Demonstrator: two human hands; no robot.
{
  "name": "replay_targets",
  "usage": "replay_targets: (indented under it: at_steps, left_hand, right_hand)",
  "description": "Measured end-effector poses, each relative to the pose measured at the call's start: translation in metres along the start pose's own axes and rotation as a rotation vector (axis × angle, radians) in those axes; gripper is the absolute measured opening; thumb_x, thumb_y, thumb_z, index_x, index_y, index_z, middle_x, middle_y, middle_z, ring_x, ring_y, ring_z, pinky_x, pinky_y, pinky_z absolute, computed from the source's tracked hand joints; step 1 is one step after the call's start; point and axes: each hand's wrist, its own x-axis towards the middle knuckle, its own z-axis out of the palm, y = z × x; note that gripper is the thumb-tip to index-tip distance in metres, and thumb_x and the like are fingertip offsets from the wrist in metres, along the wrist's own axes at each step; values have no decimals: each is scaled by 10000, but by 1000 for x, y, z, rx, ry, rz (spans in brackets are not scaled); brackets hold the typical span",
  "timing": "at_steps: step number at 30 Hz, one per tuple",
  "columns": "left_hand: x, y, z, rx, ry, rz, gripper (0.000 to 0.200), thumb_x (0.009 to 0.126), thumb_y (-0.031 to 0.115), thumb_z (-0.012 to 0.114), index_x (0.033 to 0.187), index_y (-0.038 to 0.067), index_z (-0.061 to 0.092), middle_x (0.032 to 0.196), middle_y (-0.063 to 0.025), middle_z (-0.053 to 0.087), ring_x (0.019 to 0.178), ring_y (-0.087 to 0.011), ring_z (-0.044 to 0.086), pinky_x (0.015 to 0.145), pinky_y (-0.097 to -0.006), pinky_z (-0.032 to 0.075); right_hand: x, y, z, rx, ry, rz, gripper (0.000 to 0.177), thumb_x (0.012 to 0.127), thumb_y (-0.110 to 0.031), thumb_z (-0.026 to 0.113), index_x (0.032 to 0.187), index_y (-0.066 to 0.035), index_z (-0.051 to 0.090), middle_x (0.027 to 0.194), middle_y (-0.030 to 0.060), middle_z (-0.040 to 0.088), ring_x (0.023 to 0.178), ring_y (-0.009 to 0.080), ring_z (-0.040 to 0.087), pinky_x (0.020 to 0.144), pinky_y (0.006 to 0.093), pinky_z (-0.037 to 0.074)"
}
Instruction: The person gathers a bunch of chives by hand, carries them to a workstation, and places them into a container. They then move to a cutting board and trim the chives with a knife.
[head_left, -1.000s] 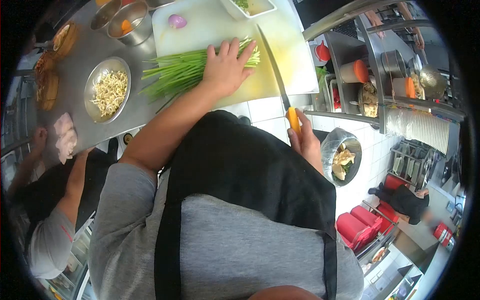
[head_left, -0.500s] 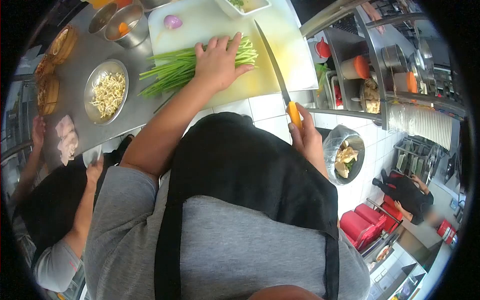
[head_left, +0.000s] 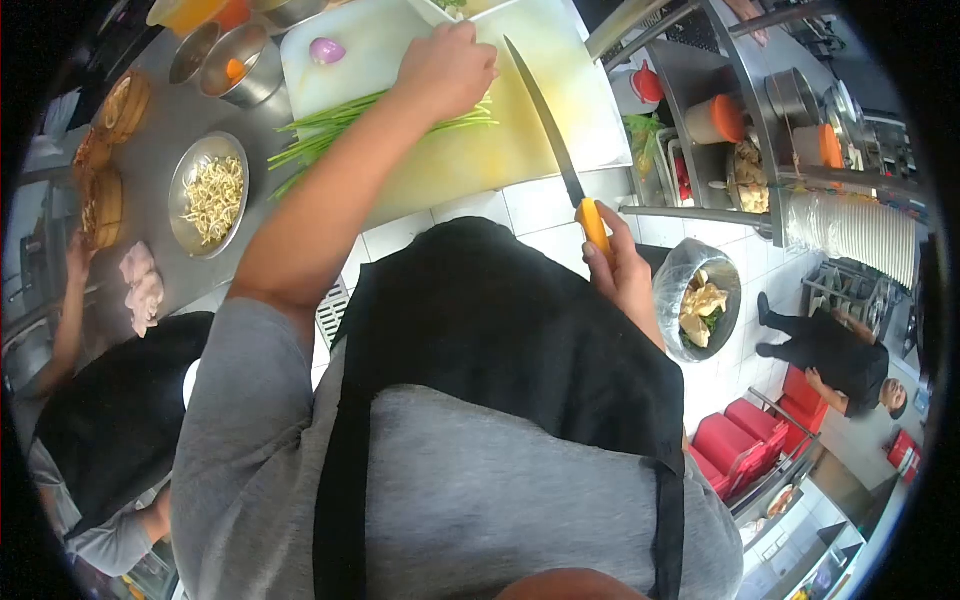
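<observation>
My right hand (head_left: pixel 625 268) grips the yellow handle of a long kitchen knife (head_left: pixel 548 122), its blade reaching over the right part of the white cutting board (head_left: pixel 570 60). On the board lies a bunch of green onions (head_left: pixel 325 133), partly covered by my left forearm. My left hand (head_left: pixel 448 72) is above their cut ends, close to a white square dish (head_left: pixel 490 10) at the board's far edge. Its fingers are curled together; what they hold, if anything, is hidden. A small purple onion (head_left: pixel 326 51) sits at the board's far left.
Left of the board are a bowl of bean sprouts (head_left: pixel 213 190), metal bowls (head_left: pixel 245 75) and raw meat (head_left: pixel 142 285). A co-worker (head_left: pixel 110 430) stands at left, another person (head_left: pixel 825 355) at far right. A lined bin (head_left: pixel 735 300) and steel shelves (head_left: pixel 690 130) are on my right.
My left hand has lifted off the green onions, moved away from me toward the white dish, and its fingers have curled. The knife stays in my right hand. The co-worker's near hand has moved lower.
</observation>
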Motion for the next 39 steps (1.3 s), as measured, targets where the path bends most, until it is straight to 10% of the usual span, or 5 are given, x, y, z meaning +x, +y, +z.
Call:
replay_targets:
  at_steps: [10, 13, 25, 30, 39]
  left_hand:
    - [29, 23, 7, 236, -184, -126, 279, 788, 272, 647, 954, 49, 679, 1056, -112, 618, 1024, -263, 569, 800, -385, 492]
    - [40, 11, -2, -51, -378, -144, 234, 815, 251, 631, 940, 61, 686, 935, -87, 667, 894, -235, 617, 767, -351, 492]
    - [37, 20, -46, -1438, 5, 92, 90, 920, 118, 551, 994, 74, 522, 778, -13, 601, 719, -111, 599, 676, -271, 495]
    - [-7, -8, -107, -852, -10, 85, 137, 884, 184, 598, 939, 62, 569, 790, 4, 621, 714, -111, 583, 654, -270, 469]
    - [-13, -19, 9, -246, 100, -77, 189, 829, 284, 638, 872, 103, 674, 851, -86, 624, 821, -230, 596, 741, -354, 469]
  right_hand:
    - [-8, 13, -8, 170, 27, 7, 393, 925, -121, 512, 1307, -87, 422, 900, 192, 651, 836, 277, 663, 775, 323, 480]
    - [-8, 12, -10, 168, 22, 23, 389, 929, -120, 513, 1306, -89, 423, 888, 192, 651, 831, 281, 663, 769, 324, 481]
    - [-7, 14, -7, 142, 24, 10, 392, 930, -135, 525, 1305, -97, 417, 864, 198, 642, 777, 280, 656, 735, 328, 485]
    - [-10, 16, -6, 117, 44, -25, 397, 927, -142, 532, 1306, -105, 419, 877, 210, 641, 794, 308, 658, 739, 346, 491]
    - [-5, 25, -3, 103, 38, -20, 430, 934, -183, 530, 1339, -118, 400, 815, 128, 608, 725, 189, 568, 712, 289, 453]
